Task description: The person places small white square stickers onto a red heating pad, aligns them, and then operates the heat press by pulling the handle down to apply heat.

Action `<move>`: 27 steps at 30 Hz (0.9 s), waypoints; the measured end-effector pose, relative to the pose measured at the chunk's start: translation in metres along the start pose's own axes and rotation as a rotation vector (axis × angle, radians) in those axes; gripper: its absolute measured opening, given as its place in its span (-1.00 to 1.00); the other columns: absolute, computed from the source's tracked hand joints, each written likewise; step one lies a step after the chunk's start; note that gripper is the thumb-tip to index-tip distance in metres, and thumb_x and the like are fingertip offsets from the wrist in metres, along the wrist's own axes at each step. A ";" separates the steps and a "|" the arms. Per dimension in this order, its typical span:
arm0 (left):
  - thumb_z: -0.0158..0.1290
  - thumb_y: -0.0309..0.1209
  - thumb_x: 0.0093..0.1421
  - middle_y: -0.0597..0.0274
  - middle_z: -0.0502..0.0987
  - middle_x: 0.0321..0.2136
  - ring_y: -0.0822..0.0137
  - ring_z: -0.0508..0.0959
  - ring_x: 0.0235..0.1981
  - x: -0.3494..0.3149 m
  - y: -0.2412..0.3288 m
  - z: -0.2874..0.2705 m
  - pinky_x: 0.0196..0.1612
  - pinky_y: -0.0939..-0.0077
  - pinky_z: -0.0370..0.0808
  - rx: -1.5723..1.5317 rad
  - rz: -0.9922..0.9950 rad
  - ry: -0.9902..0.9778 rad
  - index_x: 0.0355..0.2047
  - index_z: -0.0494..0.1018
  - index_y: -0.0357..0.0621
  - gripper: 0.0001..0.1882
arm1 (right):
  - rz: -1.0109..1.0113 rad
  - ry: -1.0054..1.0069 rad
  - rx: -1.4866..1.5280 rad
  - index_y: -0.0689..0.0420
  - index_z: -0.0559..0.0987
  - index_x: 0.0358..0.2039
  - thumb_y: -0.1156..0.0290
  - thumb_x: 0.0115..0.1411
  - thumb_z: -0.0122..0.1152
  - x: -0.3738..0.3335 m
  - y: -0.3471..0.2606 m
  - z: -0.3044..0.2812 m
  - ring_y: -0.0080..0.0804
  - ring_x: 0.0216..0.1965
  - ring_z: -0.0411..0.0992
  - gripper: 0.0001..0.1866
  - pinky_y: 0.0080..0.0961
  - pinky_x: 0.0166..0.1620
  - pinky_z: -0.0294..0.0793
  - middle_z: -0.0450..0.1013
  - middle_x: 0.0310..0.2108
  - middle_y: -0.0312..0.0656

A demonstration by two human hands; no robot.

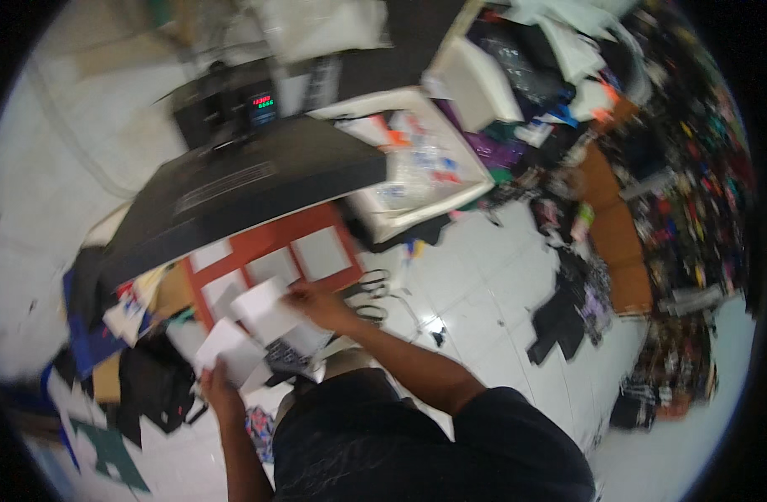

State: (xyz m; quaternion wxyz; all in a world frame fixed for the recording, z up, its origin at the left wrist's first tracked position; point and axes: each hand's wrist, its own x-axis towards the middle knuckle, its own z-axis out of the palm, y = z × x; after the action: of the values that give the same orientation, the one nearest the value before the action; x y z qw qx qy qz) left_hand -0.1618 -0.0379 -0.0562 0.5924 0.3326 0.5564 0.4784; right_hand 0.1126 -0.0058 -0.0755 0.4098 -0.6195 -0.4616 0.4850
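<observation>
Head view: we get both bare hands low in front of a black press, picture a bit blurred. Left hand is nearly closed, thumb and fingers pinching the near edge of the lower white sheet. Right hand is also mostly closed, fingertips on the right edge of the upper white sheet; exact finger placement is too blurred for us to tell. Both sheets are tilted, side by side, at the near edge of a red pad below the press's top plate. We count four pale pieces on the pad, in two rough rows. A dark patterned piece shows just below the upper sheet, near the person's black shirt.

Behind the plate we note a small display with red and green lit digits. Right of the press: white box with clear plastic packs and orange bits inside. Beyond it, a white block beside dark plastic bags. Further right, black cloth lies on the pale tiled floor, near a brown strip and a crowded heap of dark, mixed goods. Left side: black cloth pile, and a green piece near the lower-left rim.
</observation>
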 end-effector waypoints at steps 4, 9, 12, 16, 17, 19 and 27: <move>0.06 -0.35 0.24 0.21 0.56 -0.25 0.37 0.54 -0.26 -0.020 0.018 0.000 -0.11 0.48 0.44 -0.156 -0.051 0.129 -0.13 0.45 -0.28 -0.73 | 0.054 0.090 -0.179 0.23 0.58 -0.20 0.16 0.15 0.28 0.034 -0.040 -0.047 -0.55 -0.42 0.43 -0.62 -0.57 -0.37 0.40 0.53 -0.38 -0.23; 0.07 -0.38 0.23 0.17 0.55 -0.26 0.37 0.54 -0.25 -0.048 0.010 -0.028 -0.12 0.46 0.46 -0.170 -0.099 0.293 -0.11 0.45 -0.31 -0.71 | -0.127 0.158 -0.115 0.21 0.57 -0.22 0.18 0.14 0.29 0.126 -0.027 -0.044 -0.55 -0.49 0.38 -0.65 -0.60 -0.44 0.38 0.47 -0.47 -0.31; 0.06 -0.39 0.24 0.16 0.55 -0.25 0.37 0.54 -0.26 -0.056 -0.003 -0.028 -0.14 0.50 0.47 -0.216 -0.147 0.332 -0.11 0.45 -0.34 -0.71 | -0.360 0.472 -0.278 0.19 0.55 -0.17 0.14 0.16 0.24 0.190 0.029 -0.038 -0.41 -0.32 0.45 -0.62 -0.45 -0.27 0.46 0.51 -0.35 -0.21; 0.05 -0.40 0.24 0.17 0.56 -0.26 0.39 0.54 -0.26 -0.067 -0.015 -0.044 -0.15 0.51 0.46 -0.193 -0.159 0.389 -0.11 0.45 -0.32 -0.73 | -0.425 0.560 -0.581 0.19 0.55 -0.17 0.13 0.16 0.23 0.223 0.023 -0.014 -0.40 -0.31 0.45 -0.62 -0.44 -0.26 0.46 0.51 -0.34 -0.20; 0.05 -0.40 0.24 0.18 0.56 -0.26 0.39 0.54 -0.26 -0.069 -0.017 -0.046 -0.15 0.51 0.46 -0.190 -0.151 0.389 -0.11 0.46 -0.31 -0.73 | -0.425 0.558 -0.632 0.19 0.54 -0.17 0.13 0.17 0.23 0.226 0.023 -0.012 -0.40 -0.31 0.45 -0.61 -0.44 -0.26 0.46 0.51 -0.34 -0.20; 0.05 -0.41 0.24 0.19 0.56 -0.27 0.41 0.53 -0.27 -0.073 -0.022 -0.052 -0.15 0.51 0.46 -0.187 -0.137 0.380 -0.11 0.46 -0.30 -0.74 | -0.434 0.550 -0.708 0.19 0.54 -0.17 0.13 0.17 0.23 0.227 0.024 -0.008 -0.39 -0.31 0.45 -0.61 -0.43 -0.25 0.46 0.51 -0.34 -0.19; 0.06 -0.42 0.23 0.21 0.57 -0.28 0.43 0.52 -0.28 -0.073 -0.028 -0.051 -0.16 0.50 0.43 -0.154 -0.133 0.391 -0.15 0.49 -0.28 -0.77 | -0.445 0.542 -0.830 0.18 0.54 -0.16 0.11 0.18 0.21 0.218 0.027 -0.005 -0.37 -0.30 0.46 -0.61 -0.41 -0.24 0.46 0.51 -0.33 -0.17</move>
State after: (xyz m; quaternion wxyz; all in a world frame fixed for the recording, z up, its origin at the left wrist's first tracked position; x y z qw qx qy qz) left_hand -0.2002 -0.1219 -0.0653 0.5270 0.1498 0.6432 0.5350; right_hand 0.1452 0.1983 -0.1491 0.3280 -0.7195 -0.6120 -0.0138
